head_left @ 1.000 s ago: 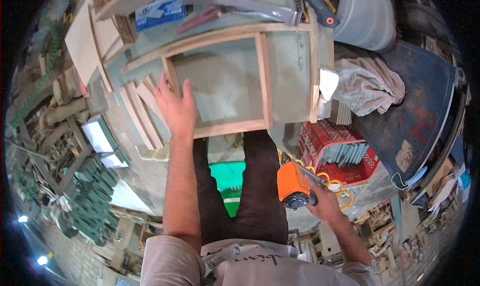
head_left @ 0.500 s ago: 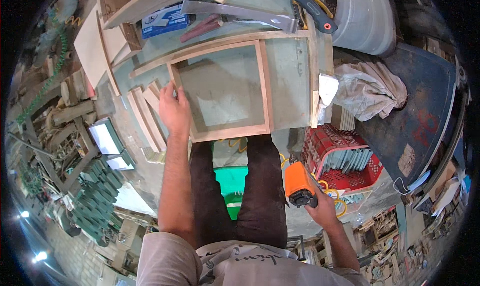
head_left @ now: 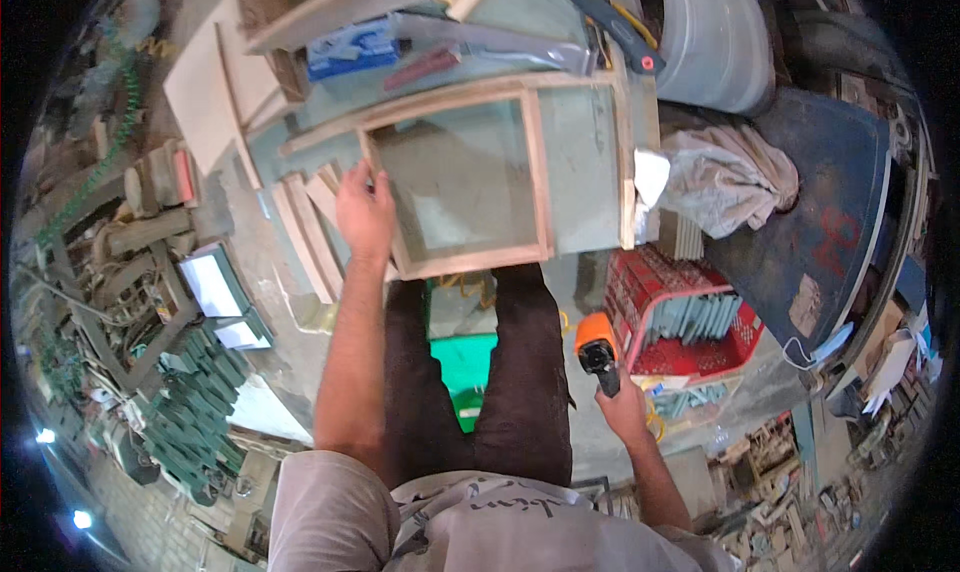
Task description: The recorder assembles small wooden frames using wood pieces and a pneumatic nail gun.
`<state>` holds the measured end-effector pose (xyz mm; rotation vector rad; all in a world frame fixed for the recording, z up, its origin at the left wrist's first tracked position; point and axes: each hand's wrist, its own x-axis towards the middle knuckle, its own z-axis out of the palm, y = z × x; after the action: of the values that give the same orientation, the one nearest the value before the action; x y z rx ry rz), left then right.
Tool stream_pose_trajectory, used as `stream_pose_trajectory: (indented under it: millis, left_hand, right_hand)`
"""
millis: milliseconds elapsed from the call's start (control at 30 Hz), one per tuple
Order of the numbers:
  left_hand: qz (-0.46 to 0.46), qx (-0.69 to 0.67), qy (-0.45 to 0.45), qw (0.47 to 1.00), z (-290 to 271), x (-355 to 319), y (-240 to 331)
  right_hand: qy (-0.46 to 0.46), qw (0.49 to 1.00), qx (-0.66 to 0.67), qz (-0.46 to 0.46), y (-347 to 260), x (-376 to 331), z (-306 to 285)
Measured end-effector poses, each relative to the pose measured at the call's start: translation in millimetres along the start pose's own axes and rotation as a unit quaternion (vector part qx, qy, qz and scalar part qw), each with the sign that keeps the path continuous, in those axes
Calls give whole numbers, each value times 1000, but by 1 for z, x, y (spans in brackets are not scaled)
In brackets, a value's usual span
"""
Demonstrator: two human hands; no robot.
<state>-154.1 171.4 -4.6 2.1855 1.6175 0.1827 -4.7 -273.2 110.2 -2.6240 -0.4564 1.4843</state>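
Observation:
A rectangular light-wood frame [head_left: 537,177] lies on the greenish worktop in front of me, against longer strips at its far side and to its right. My left hand [head_left: 366,214] is closed on the frame's left side, fingers over the edge. Off to the right, above the floor and apart from the frame, my right hand [head_left: 625,412] grips the handle of an orange and black nail gun [head_left: 595,334]. A yellow coiled hose shows close by. Two or so loose wood strips [head_left: 300,237] rest left of the frame.
A red plastic crate [head_left: 660,282] holding grey-green pieces stands at the right, below a crumpled cloth [head_left: 735,177]. At the worktop's far side are a handsaw [head_left: 500,44], a blue box [head_left: 352,47] and a large pale drum [head_left: 715,42]. A green container [head_left: 465,357] sits between my legs.
My right hand has turned the nail gun and moved it slightly up and toward the worktop. The left hand keeps its hold on the frame. The whole view has shifted a little.

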Motion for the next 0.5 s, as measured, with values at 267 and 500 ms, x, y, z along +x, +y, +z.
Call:
stream_pose_trajectory:
  millis: [267,500]
  left_hand:
    - [110,17,85,990,-3,28,60]
    - [332,66,-41,940,37,85,66]
  right_hand:
    - [39,994,36,94,64,-10,79]
    - [70,939,256,216,27,-33,87]
